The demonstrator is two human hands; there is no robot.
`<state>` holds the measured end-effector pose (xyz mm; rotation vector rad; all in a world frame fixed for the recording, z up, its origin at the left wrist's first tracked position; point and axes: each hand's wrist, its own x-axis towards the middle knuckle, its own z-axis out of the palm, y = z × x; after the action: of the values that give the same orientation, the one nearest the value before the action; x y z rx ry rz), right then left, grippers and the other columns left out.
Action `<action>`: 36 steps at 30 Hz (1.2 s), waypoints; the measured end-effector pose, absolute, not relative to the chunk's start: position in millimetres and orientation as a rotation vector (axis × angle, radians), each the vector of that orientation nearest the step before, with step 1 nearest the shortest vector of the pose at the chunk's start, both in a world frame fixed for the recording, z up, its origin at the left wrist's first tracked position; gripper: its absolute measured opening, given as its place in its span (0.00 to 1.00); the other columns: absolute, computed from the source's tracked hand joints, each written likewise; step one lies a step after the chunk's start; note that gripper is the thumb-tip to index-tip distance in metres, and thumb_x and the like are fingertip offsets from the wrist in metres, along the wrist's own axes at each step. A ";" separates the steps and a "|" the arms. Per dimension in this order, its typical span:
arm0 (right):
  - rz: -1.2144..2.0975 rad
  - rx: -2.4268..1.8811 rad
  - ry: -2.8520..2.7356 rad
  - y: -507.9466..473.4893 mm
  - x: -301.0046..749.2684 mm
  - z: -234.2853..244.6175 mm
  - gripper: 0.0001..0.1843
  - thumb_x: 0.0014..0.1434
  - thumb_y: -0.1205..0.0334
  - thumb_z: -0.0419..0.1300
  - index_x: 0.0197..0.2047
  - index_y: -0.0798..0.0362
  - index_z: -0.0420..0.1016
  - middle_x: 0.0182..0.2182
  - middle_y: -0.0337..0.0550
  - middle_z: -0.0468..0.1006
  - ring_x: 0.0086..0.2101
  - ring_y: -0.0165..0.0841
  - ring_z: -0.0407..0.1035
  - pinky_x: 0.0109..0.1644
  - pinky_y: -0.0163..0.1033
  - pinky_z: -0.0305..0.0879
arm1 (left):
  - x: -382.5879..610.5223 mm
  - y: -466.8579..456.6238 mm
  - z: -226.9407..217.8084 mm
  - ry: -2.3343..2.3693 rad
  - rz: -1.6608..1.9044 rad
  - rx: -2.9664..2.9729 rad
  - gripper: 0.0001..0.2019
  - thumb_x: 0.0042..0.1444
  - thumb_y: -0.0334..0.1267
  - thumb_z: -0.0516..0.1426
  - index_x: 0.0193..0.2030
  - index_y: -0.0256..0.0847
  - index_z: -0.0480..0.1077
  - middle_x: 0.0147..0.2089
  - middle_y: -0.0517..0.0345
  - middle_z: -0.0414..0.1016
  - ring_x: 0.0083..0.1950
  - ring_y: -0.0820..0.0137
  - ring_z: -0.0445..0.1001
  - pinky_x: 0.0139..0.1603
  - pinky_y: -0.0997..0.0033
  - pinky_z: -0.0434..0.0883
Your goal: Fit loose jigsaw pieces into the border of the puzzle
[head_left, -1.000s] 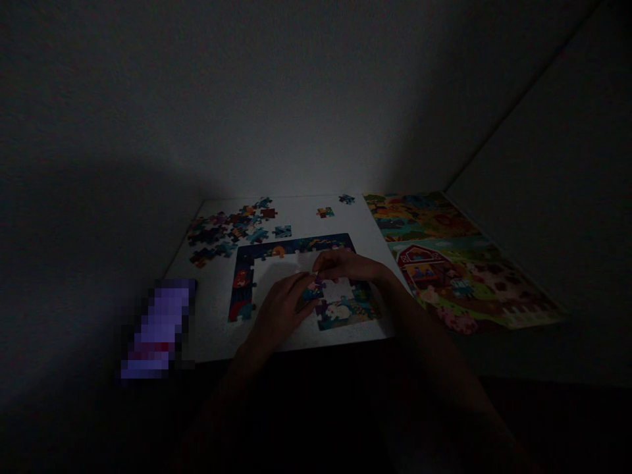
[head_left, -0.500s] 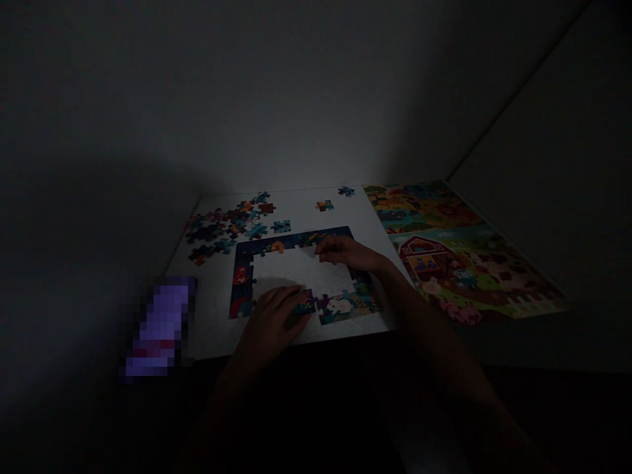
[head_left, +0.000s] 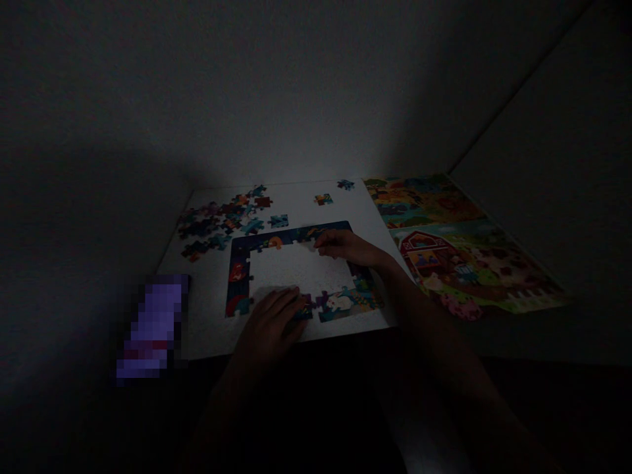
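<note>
A jigsaw puzzle border (head_left: 239, 273), dark blue with colourful pictures, lies joined on the white table, its middle unfilled. My left hand (head_left: 274, 319) lies with fingers stretched over the near left stretch of the border, covering part of it. Beside its fingertips is a purple-and-teal puzzle piece (head_left: 306, 306), next to the section with a white rabbit (head_left: 339, 302). Over the border's far right part, my right hand (head_left: 345, 245) has thumb and fingers pinched together near the inner edge. The dim light hides whatever is between those fingertips.
Loose puzzle pieces (head_left: 212, 220) are heaped at the far left, with a blue piece (head_left: 279, 221) nearby. Two more pieces (head_left: 323, 199) lie at the back. Picture sheets (head_left: 444, 263) cover the right side. A blurred-out purple object (head_left: 153, 322) is at the left edge.
The view has shifted slightly and grown darker. My left hand lies a little flatter and further left; my right hand stays pinched at nearly the same place on the border.
</note>
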<state>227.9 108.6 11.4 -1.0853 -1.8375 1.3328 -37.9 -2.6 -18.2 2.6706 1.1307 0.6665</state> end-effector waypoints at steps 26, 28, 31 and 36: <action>1.384 -1.075 -1.761 109.5 230.4 8.5 0.12 0.56 0.56 0.64 0.41 0.53 0.74 0.38 0.41 0.77 0.38 0.33 0.68 0.43 0.40 0.67 | -38.4 -6.1 -12.6 0.908 0.929 2.828 0.12 0.66 0.36 0.55 0.54 0.39 0.73 0.54 0.48 0.78 0.58 0.60 0.75 0.56 0.53 0.77; 1.389 -1.068 -1.769 110.1 230.3 7.7 0.12 0.56 0.56 0.64 0.41 0.53 0.74 0.37 0.41 0.76 0.37 0.32 0.68 0.43 0.40 0.67 | -36.8 -7.0 -11.6 0.909 0.922 2.849 0.12 0.66 0.36 0.55 0.53 0.38 0.73 0.54 0.48 0.79 0.58 0.59 0.75 0.55 0.54 0.77; 1.393 -1.063 -1.769 110.4 229.6 7.6 0.11 0.56 0.57 0.64 0.41 0.52 0.75 0.36 0.40 0.76 0.37 0.32 0.68 0.42 0.39 0.67 | -35.3 -7.8 -12.2 0.922 0.900 2.851 0.12 0.66 0.37 0.55 0.53 0.39 0.73 0.55 0.49 0.78 0.59 0.59 0.75 0.55 0.54 0.76; 1.351 -1.081 -1.726 108.9 228.1 11.7 0.11 0.55 0.57 0.64 0.39 0.54 0.75 0.35 0.41 0.76 0.35 0.31 0.68 0.40 0.38 0.66 | -35.1 -8.3 -15.3 0.931 0.855 2.857 0.12 0.66 0.37 0.55 0.54 0.41 0.73 0.56 0.50 0.77 0.60 0.59 0.73 0.56 0.53 0.75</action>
<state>228.1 108.9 11.7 -1.0813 -1.7260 1.3510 -35.1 -8.3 -15.3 2.8574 0.9311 0.8553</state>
